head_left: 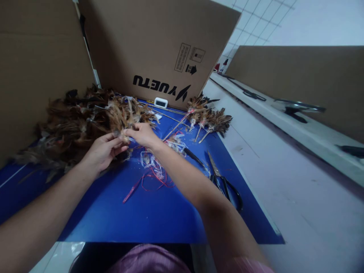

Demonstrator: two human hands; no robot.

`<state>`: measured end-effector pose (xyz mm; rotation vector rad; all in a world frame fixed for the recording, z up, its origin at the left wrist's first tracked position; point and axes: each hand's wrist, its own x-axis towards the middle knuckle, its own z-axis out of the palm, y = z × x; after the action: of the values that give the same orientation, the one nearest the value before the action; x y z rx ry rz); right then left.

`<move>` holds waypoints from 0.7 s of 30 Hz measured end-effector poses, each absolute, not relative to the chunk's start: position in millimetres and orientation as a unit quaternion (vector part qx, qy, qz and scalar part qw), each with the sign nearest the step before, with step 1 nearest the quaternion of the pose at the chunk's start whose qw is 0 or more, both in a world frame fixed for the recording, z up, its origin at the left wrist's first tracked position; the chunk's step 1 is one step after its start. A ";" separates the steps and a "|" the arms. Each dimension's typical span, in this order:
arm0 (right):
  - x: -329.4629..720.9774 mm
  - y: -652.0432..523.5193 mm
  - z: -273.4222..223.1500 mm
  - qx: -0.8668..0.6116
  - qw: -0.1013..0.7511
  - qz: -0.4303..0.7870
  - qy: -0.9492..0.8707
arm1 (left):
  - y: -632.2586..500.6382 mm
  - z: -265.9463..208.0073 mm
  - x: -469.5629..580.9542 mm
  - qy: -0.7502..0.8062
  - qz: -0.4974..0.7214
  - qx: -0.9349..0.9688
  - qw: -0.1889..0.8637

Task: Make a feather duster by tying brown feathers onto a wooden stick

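Both hands meet at the front edge of a large heap of brown feathers (76,125) on the left of the blue table mat (136,220). My left hand (105,149) pinches the base of a feather bunch (120,115) with thumb and fingers. From the right, my right hand (142,134) closes on the same base, its fingertips touching those of the left. The bunch's plumes point up and away from me. Close by lie tangled red and clear plastic strips (153,167). What exactly sits between the fingertips is partly hidden.
Black-handled scissors (224,185) and a dark-handled tool (196,159) lie at the right. Several tied feather bunches (210,117) rest at the back right, near thin sticks (173,110) and a small white digital display (160,102). A cardboard box (159,45) stands behind.
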<state>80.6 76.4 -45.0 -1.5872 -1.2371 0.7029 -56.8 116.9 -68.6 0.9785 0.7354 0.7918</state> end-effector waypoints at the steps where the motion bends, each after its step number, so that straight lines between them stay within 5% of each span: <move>1: 77.8 77.2 -46.7 -0.653 0.481 0.282 -0.513 | 115.4 -69.1 -56.0 0.341 0.359 0.444 0.747; 15: 87.6 68.5 -50.9 -0.686 0.390 0.214 -0.576 | 115.3 -69.7 -56.3 0.318 0.365 0.472 0.737; 21: 115.7 29.3 -52.6 -0.710 0.148 0.182 -0.664 | 136.7 -54.1 -67.1 0.403 0.410 0.523 0.629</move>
<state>115.7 29.3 -52.6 -2.0422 -1.9088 0.5227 -67.1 136.7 -54.1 1.1984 0.9235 0.9381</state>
